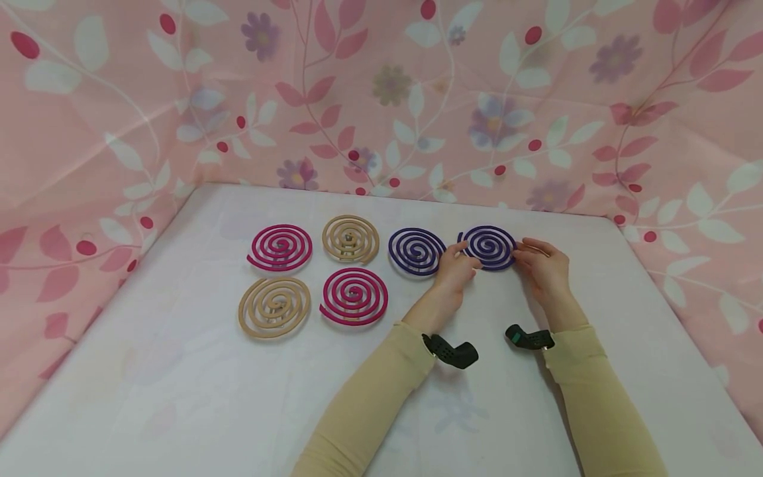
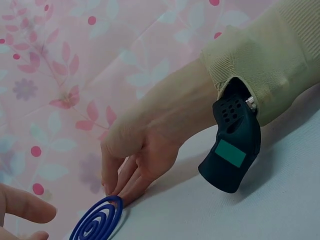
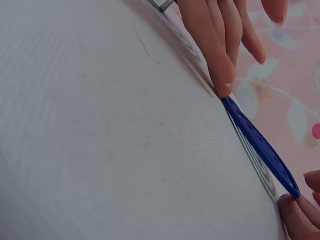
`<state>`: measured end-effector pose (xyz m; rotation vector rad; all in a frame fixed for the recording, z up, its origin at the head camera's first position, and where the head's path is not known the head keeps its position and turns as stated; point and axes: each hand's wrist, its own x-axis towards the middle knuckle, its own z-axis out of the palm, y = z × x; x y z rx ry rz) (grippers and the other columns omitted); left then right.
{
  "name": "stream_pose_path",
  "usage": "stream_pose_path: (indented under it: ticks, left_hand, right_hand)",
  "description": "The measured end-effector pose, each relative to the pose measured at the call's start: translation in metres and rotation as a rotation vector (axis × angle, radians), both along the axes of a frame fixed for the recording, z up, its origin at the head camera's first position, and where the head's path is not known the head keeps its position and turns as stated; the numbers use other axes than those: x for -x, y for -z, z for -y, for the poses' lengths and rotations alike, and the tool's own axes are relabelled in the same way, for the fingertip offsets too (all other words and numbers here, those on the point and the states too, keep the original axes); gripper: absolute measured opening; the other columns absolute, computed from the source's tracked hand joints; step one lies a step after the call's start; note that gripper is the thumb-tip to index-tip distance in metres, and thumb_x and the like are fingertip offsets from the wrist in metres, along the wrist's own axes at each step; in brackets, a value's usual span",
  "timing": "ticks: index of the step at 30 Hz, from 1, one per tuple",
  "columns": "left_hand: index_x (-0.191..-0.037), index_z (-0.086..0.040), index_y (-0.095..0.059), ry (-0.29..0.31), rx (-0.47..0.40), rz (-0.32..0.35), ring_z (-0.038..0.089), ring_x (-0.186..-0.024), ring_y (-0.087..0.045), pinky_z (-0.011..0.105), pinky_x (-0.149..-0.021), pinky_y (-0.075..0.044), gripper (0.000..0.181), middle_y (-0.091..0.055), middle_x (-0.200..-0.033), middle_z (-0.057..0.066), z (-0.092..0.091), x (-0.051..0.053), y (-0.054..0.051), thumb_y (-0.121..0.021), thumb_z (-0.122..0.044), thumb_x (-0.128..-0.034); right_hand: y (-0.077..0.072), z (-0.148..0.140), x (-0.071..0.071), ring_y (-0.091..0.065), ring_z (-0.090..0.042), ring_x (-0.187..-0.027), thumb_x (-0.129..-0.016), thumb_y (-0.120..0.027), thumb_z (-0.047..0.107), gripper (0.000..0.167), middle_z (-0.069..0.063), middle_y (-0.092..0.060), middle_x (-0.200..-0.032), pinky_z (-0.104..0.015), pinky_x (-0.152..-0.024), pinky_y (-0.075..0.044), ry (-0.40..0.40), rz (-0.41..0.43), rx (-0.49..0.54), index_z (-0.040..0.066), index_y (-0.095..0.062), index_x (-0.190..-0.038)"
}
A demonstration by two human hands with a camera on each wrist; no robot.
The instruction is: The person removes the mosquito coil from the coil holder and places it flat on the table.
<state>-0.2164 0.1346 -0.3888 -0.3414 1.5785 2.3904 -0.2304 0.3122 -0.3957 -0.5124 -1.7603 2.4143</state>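
A dark blue spiral mosquito coil (image 1: pixel 489 246) lies between both hands at the right of the group. My right hand (image 1: pixel 545 268) pinches its right edge; in the right wrist view, the thumb (image 3: pixel 295 217) is under the rim of the blue coil (image 3: pixel 265 147). At the left edge, my left hand (image 1: pixel 454 275) touches the coil with extended fingers. In the left wrist view, the left finger and thumb are apart, and the right hand (image 2: pixel 142 150) meets the blue coil (image 2: pixel 97 220). A second blue coil (image 1: pixel 417 252) lies just left of the left hand.
Two magenta coils (image 1: pixel 354 296) and two tan coils (image 1: pixel 274 307) lie left of the hands, with small metal pieces visible beneath them. A white-covered table (image 1: pixel 179 397) bears everything. Pink floral cloth (image 1: pixel 381 99) hangs behind and at the sides.
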Motion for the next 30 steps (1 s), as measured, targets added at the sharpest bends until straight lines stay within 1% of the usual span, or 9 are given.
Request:
stream_pose_path:
  ticks: [4,7,9,13,15,18,21,25,30]
  left_hand:
    - [-0.141,-0.004,-0.053,0.009,0.017,-0.008,0.022,-0.104,-0.057,0.032,-0.095,-0.047,0.065,-0.041,-0.153,0.022,0.0,0.001,0.001,-0.058,0.011,-0.0773]
    - [-0.142,-0.006,-0.05,0.03,0.055,-0.019,0.027,-0.13,-0.049,0.04,-0.109,-0.042,0.066,-0.037,-0.156,0.022,0.0,0.001,0.0,-0.058,0.01,-0.0778]
    - [-0.143,-0.005,-0.047,0.053,0.071,-0.027,0.031,-0.137,-0.045,0.043,-0.113,-0.039,0.068,-0.036,-0.157,0.022,0.0,0.001,0.0,-0.058,0.01,-0.0781]
    - [-0.146,-0.002,-0.041,0.1,0.067,-0.043,0.031,-0.142,-0.039,0.044,-0.117,-0.034,0.071,-0.034,-0.158,0.023,0.002,0.002,0.001,-0.056,0.011,-0.0785]
    - [-0.147,-0.002,-0.039,0.117,0.062,-0.046,0.031,-0.143,-0.037,0.044,-0.118,-0.032,0.07,-0.032,-0.158,0.022,0.003,0.003,0.002,-0.056,0.011,-0.0797]
    - [-0.147,-0.002,-0.039,0.131,0.062,-0.046,0.031,-0.145,-0.035,0.043,-0.119,-0.031,0.069,-0.032,-0.159,0.022,0.003,0.003,0.004,-0.057,0.01,-0.0809]
    - [-0.146,-0.002,-0.039,0.136,0.086,-0.056,0.03,-0.146,-0.033,0.042,-0.12,-0.03,0.069,-0.032,-0.159,0.021,0.003,0.003,0.004,-0.058,0.009,-0.0815]
    - [-0.146,-0.001,-0.039,0.125,0.103,-0.086,0.03,-0.146,-0.033,0.041,-0.121,-0.029,0.071,-0.035,-0.157,0.023,0.001,0.004,0.005,-0.055,0.014,-0.079]
    - [-0.145,0.0,-0.04,0.103,0.118,-0.108,0.032,-0.141,-0.039,0.043,-0.118,-0.033,0.072,-0.042,-0.151,0.023,0.002,0.005,0.008,-0.052,0.018,-0.0765]
  right_hand:
    - [-0.003,0.002,-0.001,-0.069,-0.006,-0.092,-0.09,-0.058,-0.015,0.037,0.004,-0.074,-0.09,-0.019,-0.08,-0.058,-0.015,0.013,-0.007,0.001,-0.053,-0.123]
    - [-0.004,0.003,-0.001,-0.067,-0.008,-0.1,-0.091,-0.057,-0.016,0.046,0.005,-0.072,-0.094,-0.02,-0.086,-0.056,-0.021,0.026,-0.03,-0.001,-0.048,-0.133]
    - [-0.004,0.004,-0.001,-0.065,-0.01,-0.104,-0.09,-0.057,-0.016,0.049,0.004,-0.071,-0.096,-0.02,-0.087,-0.055,-0.023,0.028,-0.048,-0.003,-0.046,-0.136]
    - [-0.003,0.007,0.0,-0.063,-0.011,-0.107,-0.089,-0.059,-0.016,0.048,0.001,-0.069,-0.104,-0.017,-0.085,-0.056,-0.013,0.033,-0.098,-0.002,-0.05,-0.134]
    - [-0.002,0.01,0.001,-0.06,-0.014,-0.115,-0.088,-0.061,-0.016,0.053,-0.005,-0.065,-0.117,-0.015,-0.086,-0.054,-0.007,0.056,-0.146,-0.002,-0.049,-0.138]
    - [-0.002,0.014,0.002,-0.053,-0.018,-0.131,-0.088,-0.06,-0.016,0.061,-0.015,-0.054,-0.139,-0.015,-0.094,-0.051,-0.004,0.091,-0.217,-0.001,-0.045,-0.145]
    - [-0.003,0.018,0.003,-0.045,-0.023,-0.14,-0.086,-0.058,-0.018,0.067,-0.018,-0.043,-0.153,-0.018,-0.105,-0.045,-0.014,0.105,-0.286,0.0,-0.042,-0.149]
    - [-0.003,0.023,0.003,-0.04,-0.024,-0.142,-0.082,-0.057,-0.021,0.073,-0.018,-0.038,-0.156,-0.026,-0.113,-0.04,-0.022,0.11,-0.358,0.003,-0.042,-0.15]
    - [-0.002,0.028,0.004,-0.04,-0.025,-0.14,-0.078,-0.056,-0.026,0.079,-0.018,-0.04,-0.155,-0.033,-0.115,-0.039,-0.02,0.112,-0.371,0.004,-0.044,-0.149]
